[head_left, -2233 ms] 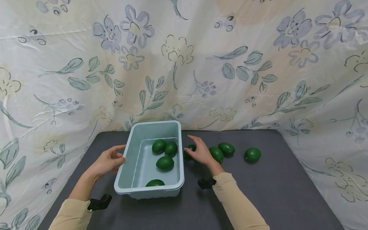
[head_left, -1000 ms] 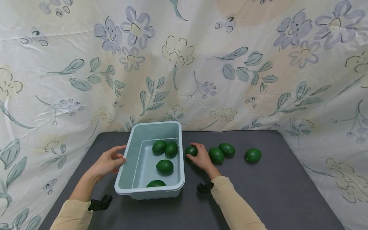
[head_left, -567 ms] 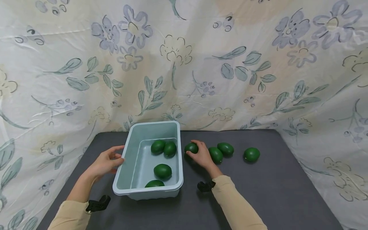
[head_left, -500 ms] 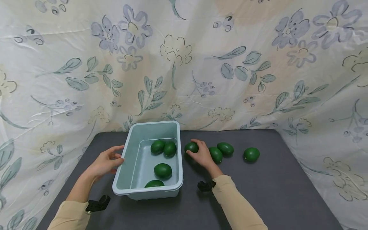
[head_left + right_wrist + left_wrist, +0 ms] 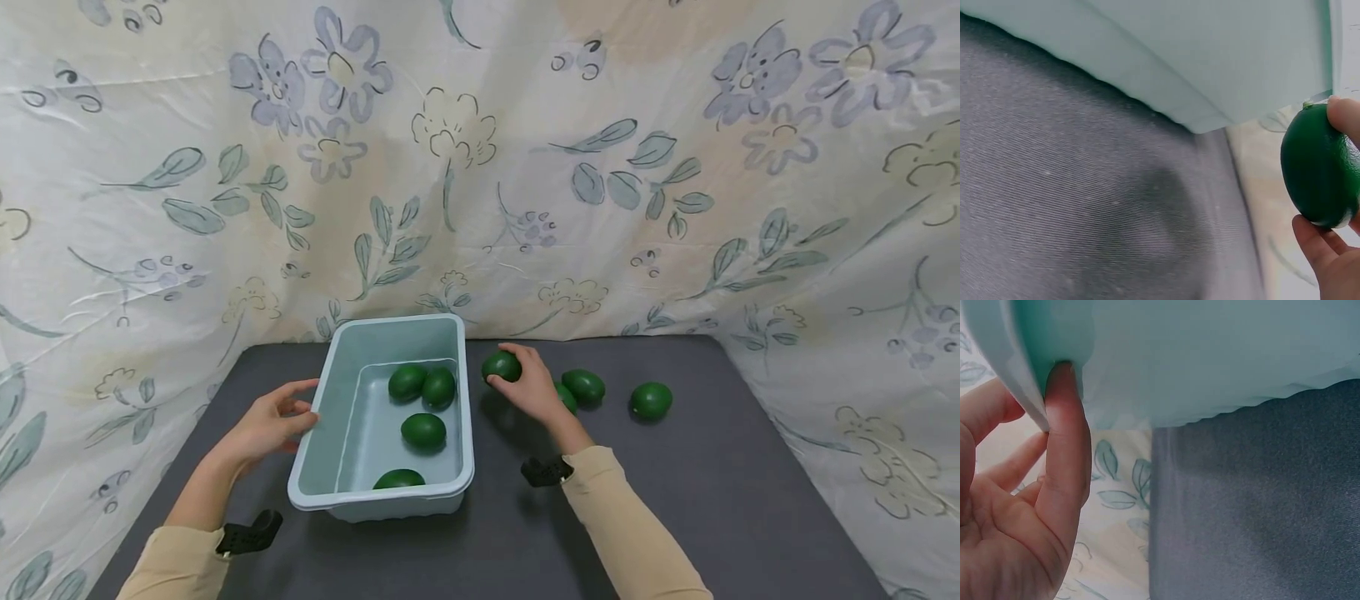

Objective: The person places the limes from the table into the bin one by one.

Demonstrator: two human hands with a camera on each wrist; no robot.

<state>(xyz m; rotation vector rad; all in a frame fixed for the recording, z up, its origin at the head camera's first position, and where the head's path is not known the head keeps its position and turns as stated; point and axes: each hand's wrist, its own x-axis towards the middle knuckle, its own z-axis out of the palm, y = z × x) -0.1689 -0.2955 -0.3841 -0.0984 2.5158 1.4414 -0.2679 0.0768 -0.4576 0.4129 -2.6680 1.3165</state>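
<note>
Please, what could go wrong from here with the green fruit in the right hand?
The held fruit looks smooth and could slip, since the right hand seems to hold it mostly with thumb and fingertips. It might also bump the bin, whose rim is close beside it. If dropped inside, it could knock the loose fruits there.

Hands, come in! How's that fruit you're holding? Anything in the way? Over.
Left hand grips tub. Right hand holds green fruit above table, outside tub. Tub's wall could block going in.
</note>
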